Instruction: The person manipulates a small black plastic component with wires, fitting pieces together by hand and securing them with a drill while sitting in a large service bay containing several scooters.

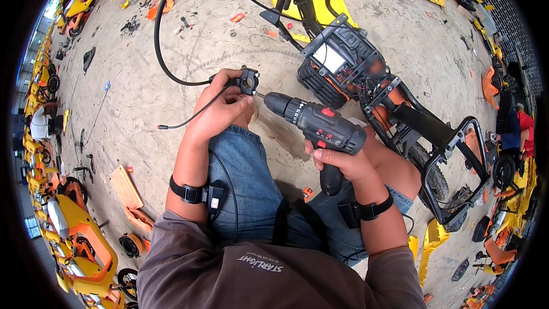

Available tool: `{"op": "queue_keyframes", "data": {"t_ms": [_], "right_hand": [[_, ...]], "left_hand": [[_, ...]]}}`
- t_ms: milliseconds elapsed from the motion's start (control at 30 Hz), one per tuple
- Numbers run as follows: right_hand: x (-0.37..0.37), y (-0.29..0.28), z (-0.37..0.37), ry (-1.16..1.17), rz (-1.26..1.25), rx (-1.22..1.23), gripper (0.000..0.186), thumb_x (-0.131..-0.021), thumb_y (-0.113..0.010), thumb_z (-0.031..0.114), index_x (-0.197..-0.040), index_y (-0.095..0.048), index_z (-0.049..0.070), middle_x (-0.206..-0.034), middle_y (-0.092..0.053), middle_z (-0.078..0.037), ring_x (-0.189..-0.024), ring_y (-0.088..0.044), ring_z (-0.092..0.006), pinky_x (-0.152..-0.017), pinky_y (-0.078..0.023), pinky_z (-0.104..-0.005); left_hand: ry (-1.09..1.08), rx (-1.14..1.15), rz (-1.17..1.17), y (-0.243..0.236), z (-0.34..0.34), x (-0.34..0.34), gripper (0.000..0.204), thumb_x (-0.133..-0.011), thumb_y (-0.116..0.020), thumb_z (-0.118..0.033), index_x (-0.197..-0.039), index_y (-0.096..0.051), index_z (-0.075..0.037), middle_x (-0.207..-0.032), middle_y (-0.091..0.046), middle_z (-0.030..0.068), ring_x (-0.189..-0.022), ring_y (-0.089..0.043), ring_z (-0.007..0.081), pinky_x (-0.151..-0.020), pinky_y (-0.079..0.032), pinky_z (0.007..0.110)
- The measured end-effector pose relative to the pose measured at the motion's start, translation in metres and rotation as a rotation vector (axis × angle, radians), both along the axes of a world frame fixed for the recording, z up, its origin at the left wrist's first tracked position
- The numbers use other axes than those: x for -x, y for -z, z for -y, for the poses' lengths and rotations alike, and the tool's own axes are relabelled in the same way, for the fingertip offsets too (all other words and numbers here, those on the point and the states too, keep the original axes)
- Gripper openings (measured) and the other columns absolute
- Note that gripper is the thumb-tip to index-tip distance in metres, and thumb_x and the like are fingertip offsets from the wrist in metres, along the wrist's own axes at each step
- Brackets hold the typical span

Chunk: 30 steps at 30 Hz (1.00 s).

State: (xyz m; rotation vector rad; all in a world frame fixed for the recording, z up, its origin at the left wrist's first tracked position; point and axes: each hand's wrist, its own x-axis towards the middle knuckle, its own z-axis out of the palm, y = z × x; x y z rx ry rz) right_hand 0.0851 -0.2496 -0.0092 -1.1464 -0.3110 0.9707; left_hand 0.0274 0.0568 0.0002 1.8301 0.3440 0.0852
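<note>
My left hand [220, 109] is closed around a small black clamp [249, 80] with a round opening, held above my left knee. A long black cable [159, 37] loops from it toward the top, and a shorter cable [197, 113] with a reddish tip hangs beside my wrist. In my right hand [346, 163] is a black cordless drill [320, 123] with red buttons, gripped by its handle. The drill's thin bit [260, 95] points left at the clamp; whether it is seated in a screw is too small to tell.
A stripped scooter frame [400, 109] with black tubing stands just right of the drill. Yellow panels [343, 0] lie beyond it on the dusty concrete floor [131, 120]. Yellow-orange scooters [86, 240] crowd the left. People [41, 123] [523, 131] are at both far sides.
</note>
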Motion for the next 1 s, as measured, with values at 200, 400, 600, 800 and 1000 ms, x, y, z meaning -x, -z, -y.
{"op": "queue_keyframes", "data": {"t_ms": [200, 400, 600, 800, 1000], "right_hand": [[0.0005, 0.0019, 0.0003, 0.000, 0.023, -0.015, 0.042, -0.087, -0.073, 0.009, -0.127, -0.061, 0.003, -0.092, -0.067, -0.005, -0.067, -0.060, -0.0104, -0.060, -0.052, -0.0276], [0.0002, 0.0024, 0.0009, 0.005, 0.024, -0.009, 0.041, -0.087, -0.073, 0.008, -0.127, -0.061, 0.003, -0.092, -0.067, -0.005, -0.066, -0.060, -0.0103, -0.060, -0.052, -0.0275], [0.0004, 0.0035, 0.0017, 0.005, 0.005, 0.002, 0.041, -0.087, -0.073, 0.009, -0.125, -0.062, 0.003, -0.092, -0.067, -0.005, -0.067, -0.060, -0.0102, -0.060, -0.052, -0.0273], [0.0015, 0.0023, 0.0012, 0.015, -0.003, 0.005, 0.040, -0.087, -0.074, 0.009, -0.124, -0.062, 0.003, -0.092, -0.067, -0.005, -0.066, -0.060, -0.0103, -0.060, -0.052, -0.0271], [0.0015, 0.0026, 0.0002, 0.018, 0.011, -0.017, 0.038, -0.086, -0.074, 0.009, -0.122, -0.063, 0.003, -0.092, -0.067, -0.005, -0.066, -0.060, -0.0104, -0.060, -0.052, -0.0271]], "left_hand": [[0.000, -0.026, 0.020, 0.0030, -0.0003, 0.0001, 0.052, -0.085, -0.078, -0.003, -0.130, -0.051, -0.001, -0.096, -0.072, 0.0133, -0.089, -0.068, 0.0151, -0.083, -0.055, 0.029], [-0.004, -0.030, 0.018, 0.0029, 0.0001, 0.0003, 0.054, -0.084, -0.080, -0.004, -0.130, -0.051, -0.001, -0.096, -0.072, 0.0130, -0.088, -0.068, 0.0147, -0.082, -0.055, 0.029], [-0.013, -0.040, 0.008, 0.0037, -0.0004, 0.0009, 0.054, -0.084, -0.080, -0.005, -0.130, -0.052, -0.002, -0.096, -0.072, 0.0128, -0.088, -0.068, 0.0148, -0.083, -0.054, 0.030], [-0.024, 0.006, 0.010, 0.0034, 0.0007, 0.0010, 0.052, -0.085, -0.079, -0.004, -0.129, -0.052, -0.002, -0.095, -0.072, 0.0126, -0.090, -0.068, 0.0152, -0.084, -0.054, 0.030], [-0.011, 0.016, 0.011, 0.0032, 0.0003, 0.0010, 0.051, -0.085, -0.079, -0.004, -0.129, -0.052, -0.002, -0.095, -0.072, 0.0127, -0.090, -0.067, 0.0155, -0.084, -0.054, 0.030]]}}
